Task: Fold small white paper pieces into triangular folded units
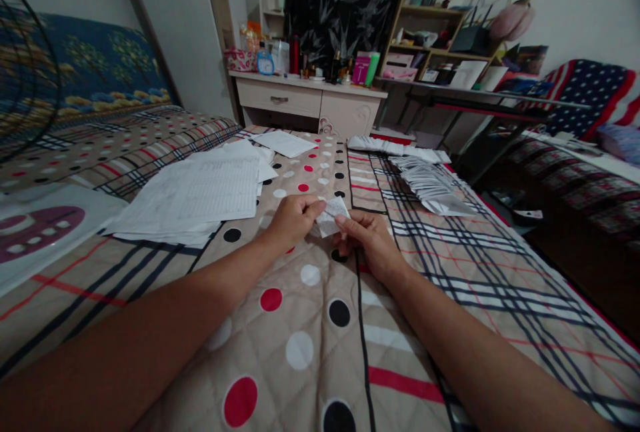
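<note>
A small folded piece of printed paper (pixel 331 220) is held between both my hands, just above the quilted bedspread. My left hand (pixel 296 217) pinches its left edge between thumb and fingers. On the other side, my right hand (pixel 369 237) grips the lower right edge, thumb on top and fingers underneath. To the left lies a loose stack of written or printed sheets (pixel 205 192). Rows of folded white papers (pixel 430 185) stand close together on the right, with another row (pixel 397 147) behind them.
The bedspread (pixel 280 365) has dots and plaid stripes. A white plastic bag (pixel 45 232) lies at the left, below a fan guard (pixel 30 72). A single sheet (pixel 285 143) rests farther back. A white dresser (pixel 280 97) stands beyond the bed, with a shelf desk (pixel 435 52) to its right.
</note>
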A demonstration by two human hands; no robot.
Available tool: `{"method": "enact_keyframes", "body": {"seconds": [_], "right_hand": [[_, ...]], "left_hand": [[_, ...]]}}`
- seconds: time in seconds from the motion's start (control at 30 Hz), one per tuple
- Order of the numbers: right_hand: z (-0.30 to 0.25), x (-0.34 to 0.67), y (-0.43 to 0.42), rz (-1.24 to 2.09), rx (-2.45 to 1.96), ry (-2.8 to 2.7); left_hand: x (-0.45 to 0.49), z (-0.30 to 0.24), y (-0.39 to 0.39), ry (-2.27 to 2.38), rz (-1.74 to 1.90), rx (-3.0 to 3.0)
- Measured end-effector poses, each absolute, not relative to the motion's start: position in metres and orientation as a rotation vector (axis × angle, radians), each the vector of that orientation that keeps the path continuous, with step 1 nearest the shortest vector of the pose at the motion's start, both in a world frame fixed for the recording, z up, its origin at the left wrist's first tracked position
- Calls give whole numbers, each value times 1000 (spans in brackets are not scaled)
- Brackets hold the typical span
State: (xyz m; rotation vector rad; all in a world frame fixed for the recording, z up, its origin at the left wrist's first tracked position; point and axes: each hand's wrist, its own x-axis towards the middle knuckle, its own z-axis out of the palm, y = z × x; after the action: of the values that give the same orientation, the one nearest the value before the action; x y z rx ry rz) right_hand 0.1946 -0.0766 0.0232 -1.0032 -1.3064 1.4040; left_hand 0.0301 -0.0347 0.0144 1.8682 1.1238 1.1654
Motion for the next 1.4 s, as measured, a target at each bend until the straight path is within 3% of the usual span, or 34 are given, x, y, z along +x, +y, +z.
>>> {"method": "enact_keyframes", "body": {"seconds": [0.13, 0.4, 0.73, 1.2, 1.4], "right_hand": [[24, 195, -75, 1343, -1014, -1335], [24, 196, -78, 1141, -1095, -1256], [22, 194, -76, 1115, -1107, -1271], [21, 194, -81, 1169, -1173, -1490], [20, 196, -81, 1021, -1169, -1653]], "left_hand": [[29, 14, -33, 1151, 1084, 2002], [41, 19, -48, 985, 1014, 1689], [41, 22, -50, 1015, 804, 1808], [37, 22, -50, 1181, 1179, 1946], [36, 22, -52, 1188, 1186, 1945]]}}
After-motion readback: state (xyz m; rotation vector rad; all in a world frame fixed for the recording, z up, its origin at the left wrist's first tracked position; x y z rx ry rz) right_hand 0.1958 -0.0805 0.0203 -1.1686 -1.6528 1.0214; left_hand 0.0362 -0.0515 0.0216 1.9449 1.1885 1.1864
